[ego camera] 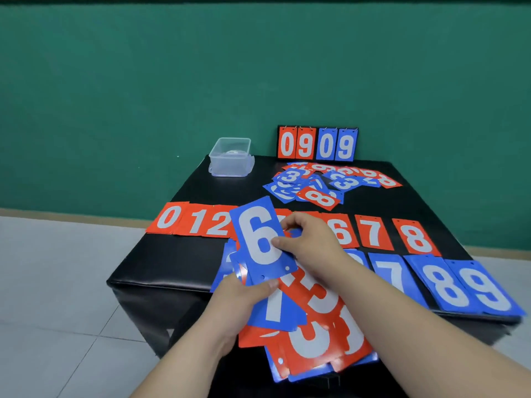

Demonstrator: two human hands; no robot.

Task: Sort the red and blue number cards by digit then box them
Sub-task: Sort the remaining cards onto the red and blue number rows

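Here, both hands pinch a blue 6 card (263,239).
Left hand (244,303) grips its bottom edge; right hand (310,239) fingers clasp its side.

Black-covered table (172,262) on a pale tiled floor (57,282). Far edge: clear plastic box (230,158) and standing scoreboard flip stand (317,144) reading 0909. Behind centre: loose heap of red and blue cards (324,183). Middle: row of red cards (195,219), 0 to 8. Nearer: row of blue cards (448,282), 7, 8, 9 legible.
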